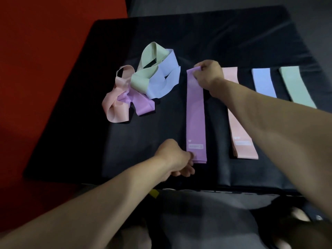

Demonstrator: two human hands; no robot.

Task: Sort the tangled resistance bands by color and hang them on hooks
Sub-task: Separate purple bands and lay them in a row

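You are holding the purple band (pixel 195 115) flat on the black bench (pixel 161 42), your right hand (pixel 209 76) pinching its far end and your left hand (pixel 175 157) pinching the near end. Pink (pixel 239 141), blue (pixel 263 83) and green (pixel 296 87) bands are lying in a row to its right. The tangled pile (pixel 142 83) is waiting nearby on the left. I think a stretched band may snap back and disturb its neighbours.
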